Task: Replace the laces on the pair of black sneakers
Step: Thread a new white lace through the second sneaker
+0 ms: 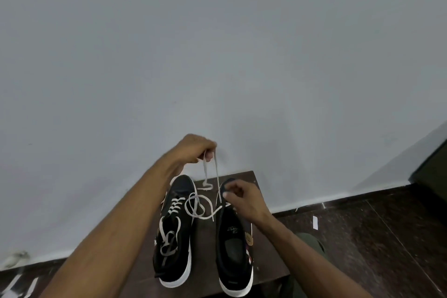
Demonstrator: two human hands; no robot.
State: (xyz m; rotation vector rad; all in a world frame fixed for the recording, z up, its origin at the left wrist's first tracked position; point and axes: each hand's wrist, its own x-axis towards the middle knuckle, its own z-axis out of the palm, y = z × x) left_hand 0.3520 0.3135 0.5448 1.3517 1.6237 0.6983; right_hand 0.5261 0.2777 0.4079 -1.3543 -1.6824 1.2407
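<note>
1. Two black sneakers with white soles stand side by side on a small dark wooden stool against a pale wall.
2. The left sneaker is laced in white.
3. The right sneaker shows its open insole.
4. The left hand, raised above the shoes, pinches a white lace.
5. The right hand, fingers curled, grips the same lace lower down, over the right sneaker's toe.
6. Slack lace loops between the shoes.

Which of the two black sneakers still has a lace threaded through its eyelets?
The left sneaker, under the left arm: white lace crisscrosses its eyelets. The right sneaker shows none threaded.
</note>
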